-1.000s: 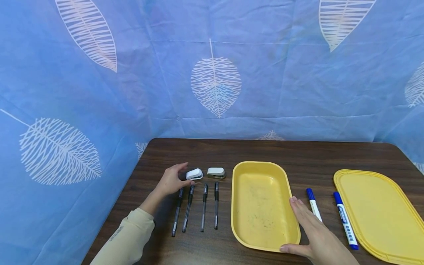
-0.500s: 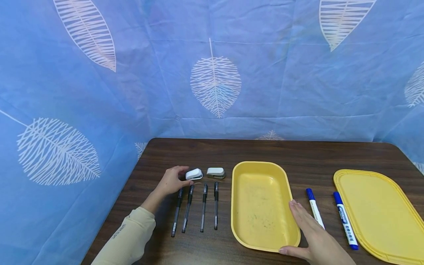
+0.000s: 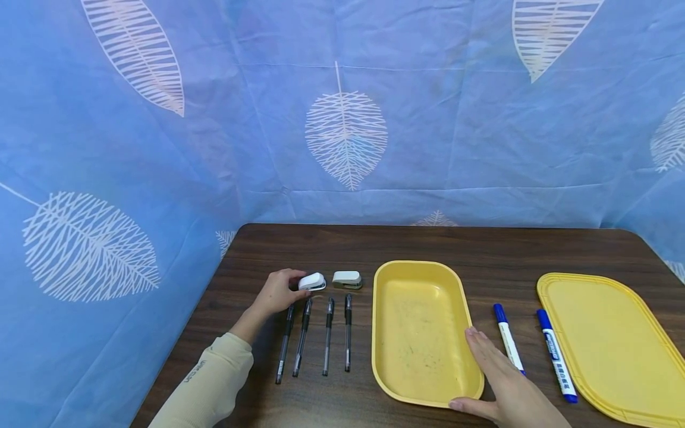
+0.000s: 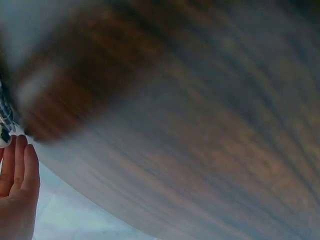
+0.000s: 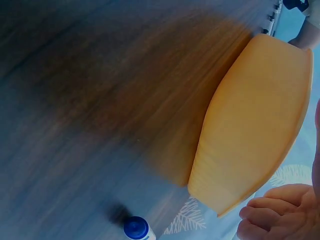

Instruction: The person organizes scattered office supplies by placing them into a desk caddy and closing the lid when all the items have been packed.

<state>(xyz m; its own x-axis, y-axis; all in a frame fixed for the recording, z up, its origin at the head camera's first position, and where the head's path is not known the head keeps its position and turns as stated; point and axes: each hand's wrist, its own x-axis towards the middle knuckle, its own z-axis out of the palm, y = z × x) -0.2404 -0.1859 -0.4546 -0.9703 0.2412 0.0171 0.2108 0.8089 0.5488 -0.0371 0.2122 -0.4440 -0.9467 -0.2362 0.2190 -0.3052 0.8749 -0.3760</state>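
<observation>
My left hand is at the left end of a white mini stapler, thumb below it and fingers above, very close to or touching it. In the left wrist view, its fingers look straight, with the stapler at the frame's left edge partly cut off. On the right, my right hand rests against a yellow plastic tray, its fingertips by the right rim and its thumb at the near right corner. The tray's outer wall shows in the right wrist view.
A second white stapler lies beside the first. Several black pens form a row below them. Two blue-capped markers, one inner and one outer, lie right of the tray, near a yellow lid.
My left thumb and fingers have drawn slightly closer together about the stapler. My right hand's fingertips have slid a little toward me along the tray's rim.
</observation>
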